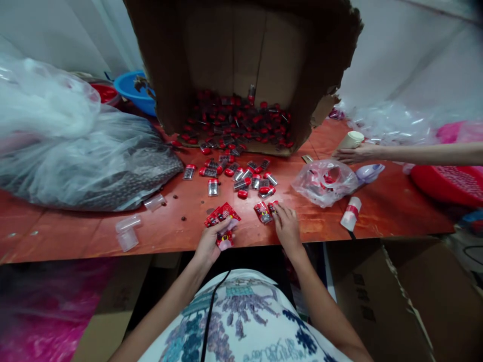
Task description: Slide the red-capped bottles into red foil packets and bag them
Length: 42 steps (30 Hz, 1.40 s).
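Observation:
My left hand [210, 243] is closed round a bunch of small red packets [222, 217] at the near edge of the reddish wooden table [75, 231]. My right hand [286, 224] rests on the table just to the right, its fingertips pinching one red packet [272, 206] beside another loose packet [262, 212]. Further back lies a scatter of several small red-capped clear pieces [241, 176]. It spills out of a tipped cardboard box [241, 55] that holds many more.
A large clear plastic bag [68, 146] of dark items fills the left. Another person's hand [352, 153] reaches in from the right by a cream cup [351, 139]. A small clear bag [324, 181], a red basket [449, 183] and a blue bowl [132, 90] are nearby.

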{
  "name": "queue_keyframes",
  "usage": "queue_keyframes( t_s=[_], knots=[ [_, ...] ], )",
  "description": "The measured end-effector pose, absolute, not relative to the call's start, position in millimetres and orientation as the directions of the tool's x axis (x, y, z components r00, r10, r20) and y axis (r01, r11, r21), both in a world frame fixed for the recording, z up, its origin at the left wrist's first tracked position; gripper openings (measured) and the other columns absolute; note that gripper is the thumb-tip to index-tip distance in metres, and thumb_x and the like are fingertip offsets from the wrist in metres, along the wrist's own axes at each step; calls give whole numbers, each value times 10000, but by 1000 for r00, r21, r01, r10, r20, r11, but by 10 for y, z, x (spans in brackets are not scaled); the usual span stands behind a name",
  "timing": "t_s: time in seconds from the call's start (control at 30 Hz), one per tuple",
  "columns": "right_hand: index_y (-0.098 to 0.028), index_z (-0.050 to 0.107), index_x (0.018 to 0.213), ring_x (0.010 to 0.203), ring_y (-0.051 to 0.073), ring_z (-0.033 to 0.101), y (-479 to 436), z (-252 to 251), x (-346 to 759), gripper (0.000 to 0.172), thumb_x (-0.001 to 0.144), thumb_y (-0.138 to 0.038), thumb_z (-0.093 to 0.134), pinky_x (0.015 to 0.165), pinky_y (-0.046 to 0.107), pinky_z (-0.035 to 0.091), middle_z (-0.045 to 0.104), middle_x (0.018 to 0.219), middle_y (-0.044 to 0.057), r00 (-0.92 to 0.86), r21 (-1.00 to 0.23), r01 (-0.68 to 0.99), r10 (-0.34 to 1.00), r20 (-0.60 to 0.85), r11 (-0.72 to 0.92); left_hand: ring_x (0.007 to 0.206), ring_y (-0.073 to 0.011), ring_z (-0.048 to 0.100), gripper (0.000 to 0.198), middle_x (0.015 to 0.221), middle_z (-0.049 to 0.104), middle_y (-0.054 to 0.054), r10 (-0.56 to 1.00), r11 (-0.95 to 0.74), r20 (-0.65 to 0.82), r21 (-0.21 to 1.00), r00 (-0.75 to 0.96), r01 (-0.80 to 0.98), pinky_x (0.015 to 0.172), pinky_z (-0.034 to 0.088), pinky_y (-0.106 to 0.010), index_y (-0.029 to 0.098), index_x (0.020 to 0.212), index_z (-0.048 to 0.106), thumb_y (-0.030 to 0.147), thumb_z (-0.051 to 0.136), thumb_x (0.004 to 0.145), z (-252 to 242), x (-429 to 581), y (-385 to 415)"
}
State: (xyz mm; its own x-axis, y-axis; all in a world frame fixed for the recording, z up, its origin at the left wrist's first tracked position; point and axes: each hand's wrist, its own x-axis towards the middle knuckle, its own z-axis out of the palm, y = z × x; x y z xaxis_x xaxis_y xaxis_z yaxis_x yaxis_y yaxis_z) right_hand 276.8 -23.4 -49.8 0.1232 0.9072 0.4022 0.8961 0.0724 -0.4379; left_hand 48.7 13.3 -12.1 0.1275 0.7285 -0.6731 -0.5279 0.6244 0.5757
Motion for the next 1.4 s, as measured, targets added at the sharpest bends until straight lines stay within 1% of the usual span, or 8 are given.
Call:
queue_keyframes(
  t_s=[0.13,0.4,0.53,0.63,0.8,1.03,1.27,1.4],
  knots=[
    [-223,653,1086,932,232,529,246,-394,2472,301,911,-168,414,843,365,447,643,1012,84,-6,-439,879,923,384,188,528,-134,652,132,667,702,-49,743,574,-667,598,50,-560,460,532,-197,96,742,665,34,723,641,-75,478,169],
    [-213,664,1051,1104,275,461,958,-431,2203,278,869,-118,476,936,431,383,576,1227,111,-236,-309,889,917,322,337,556,-125,652,132,653,693,-37,760,473,-649,587,-33,-657,487,516,-177,94,712,665,-25,684,657,-114,218,210],
    [-211,605,1092,1142,254,488,706,-318,2091,254,872,-166,486,968,436,382,614,1172,83,-169,-603,715,925,340,353,565,-121,648,121,668,696,-45,747,483,-665,538,4,-691,513,527,-191,95,733,666,-19,631,714,-141,127,246],
    [-219,533,1107,849,182,621,377,-235,1904,248,872,-287,493,775,336,507,647,929,30,41,-928,332,980,192,168,603,-138,662,107,692,707,-62,743,497,-669,536,16,-682,536,537,-210,89,757,669,-4,632,720,-156,169,268],
    [-212,525,930,583,122,586,93,-240,1672,328,695,-357,701,443,198,453,603,742,-36,27,-986,-133,994,-106,-102,540,-126,638,119,643,692,-35,754,534,-655,563,53,-631,506,527,-209,91,732,664,13,701,651,-188,344,229],
    [-211,541,1088,484,96,532,90,-232,1775,462,682,-351,710,387,178,391,592,682,-50,83,-985,-99,986,-147,-139,588,-134,646,143,713,708,-49,767,571,-629,583,123,-577,512,540,-218,93,762,690,70,735,628,-155,365,144],
    [-212,593,952,664,125,569,45,-271,1785,288,714,-340,692,607,233,484,608,757,-22,175,-993,119,984,44,23,584,-131,646,230,700,706,-38,774,569,-630,649,63,-505,448,494,-183,101,756,696,64,788,548,-152,408,82],
    [-240,528,1152,557,113,550,-2,-216,1817,430,771,-409,635,461,212,455,580,722,-32,129,-997,29,989,-68,-72,536,-105,620,141,673,694,-22,736,583,-672,565,84,-584,434,490,-183,99,755,693,63,744,628,-101,431,101]
  ],
)
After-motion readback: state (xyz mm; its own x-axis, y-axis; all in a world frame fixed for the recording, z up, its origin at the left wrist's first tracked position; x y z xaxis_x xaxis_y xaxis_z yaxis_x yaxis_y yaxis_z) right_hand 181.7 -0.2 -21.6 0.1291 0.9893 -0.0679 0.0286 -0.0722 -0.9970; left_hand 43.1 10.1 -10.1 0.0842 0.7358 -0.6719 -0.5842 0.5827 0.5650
